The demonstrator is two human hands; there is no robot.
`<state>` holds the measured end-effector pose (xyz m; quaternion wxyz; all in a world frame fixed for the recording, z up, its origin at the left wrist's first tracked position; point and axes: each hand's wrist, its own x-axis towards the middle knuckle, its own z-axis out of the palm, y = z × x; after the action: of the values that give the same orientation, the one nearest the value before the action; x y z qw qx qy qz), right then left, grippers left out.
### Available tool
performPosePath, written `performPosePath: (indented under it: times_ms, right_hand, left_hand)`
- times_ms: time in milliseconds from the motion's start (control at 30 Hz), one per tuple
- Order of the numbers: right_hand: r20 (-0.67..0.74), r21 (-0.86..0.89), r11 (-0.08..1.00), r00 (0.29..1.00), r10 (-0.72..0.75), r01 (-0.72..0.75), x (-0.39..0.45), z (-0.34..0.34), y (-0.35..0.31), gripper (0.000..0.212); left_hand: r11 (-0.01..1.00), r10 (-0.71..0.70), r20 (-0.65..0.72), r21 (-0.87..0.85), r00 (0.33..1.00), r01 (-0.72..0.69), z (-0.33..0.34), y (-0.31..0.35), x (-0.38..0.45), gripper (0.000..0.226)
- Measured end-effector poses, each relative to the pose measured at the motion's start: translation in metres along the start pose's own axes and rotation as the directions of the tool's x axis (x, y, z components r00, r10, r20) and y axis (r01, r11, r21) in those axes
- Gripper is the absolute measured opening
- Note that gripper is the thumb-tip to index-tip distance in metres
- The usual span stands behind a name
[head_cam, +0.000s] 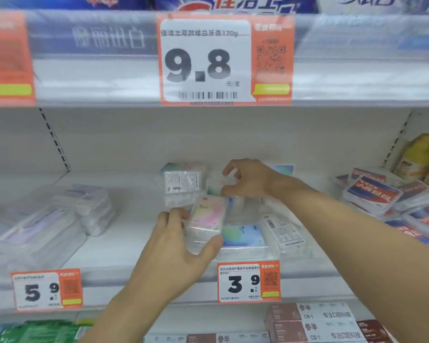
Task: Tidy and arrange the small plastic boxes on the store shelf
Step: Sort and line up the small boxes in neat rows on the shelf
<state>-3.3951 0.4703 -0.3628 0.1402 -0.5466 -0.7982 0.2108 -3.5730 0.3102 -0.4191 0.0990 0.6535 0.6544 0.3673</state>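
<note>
Several small clear plastic boxes lie loosely on the middle of the white shelf [134, 256]. My left hand [176, 246] grips a clear box with a pink pastel label [207, 219], held tilted above the shelf's front. Just beneath it a box with a green-blue label [244, 235] lies flat. My right hand [250, 179] reaches further back, its fingers pinched on a clear box [217, 185] that is blurred. To that hand's left another box [181, 180] shows its printed back label. A box on its side [282, 231] lies at the right of the group.
Clear packs [60, 219] are piled at the shelf's left. Red and blue labelled boxes [382, 196] are heaped at the right, yellow bags [424, 159] behind them. Price tags [248, 280] hang on the shelf's front rail. The upper shelf edge [357, 58] overhangs.
</note>
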Motion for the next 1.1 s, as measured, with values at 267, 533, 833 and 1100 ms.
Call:
performPosePath:
  times_ms: [267, 533, 833, 1100]
  right_hand:
    - [-0.082, 0.098, 0.99, 0.992, -0.094, 0.102, -0.034, -0.033, 0.015, 0.066]
    - [0.017, -0.117, 0.989, 0.996, -0.092, 0.093, -0.061, -0.014, 0.006, 0.056]
    - [-0.305, -0.248, 0.914, 0.87, -0.388, 0.321, -0.094, 0.013, 0.023, 0.048]
    - [-0.284, -0.061, 0.97, 0.927, -0.244, 0.237, -0.123, 0.013, 0.033, 0.039]
  left_hand:
    - [0.99, -0.109, -0.034, -0.096, 0.993, 0.106, -0.03, -0.042, 0.09, 0.061]
    - [0.975, -0.004, 0.286, -0.211, 0.958, 0.067, -0.016, -0.045, 0.118, 0.077]
    - [0.964, 0.231, 0.187, 0.085, 0.955, -0.25, -0.017, -0.037, 0.077, 0.038]
    - [0.968, 0.25, -0.095, 0.025, 0.964, -0.249, -0.031, -0.037, 0.064, 0.036]
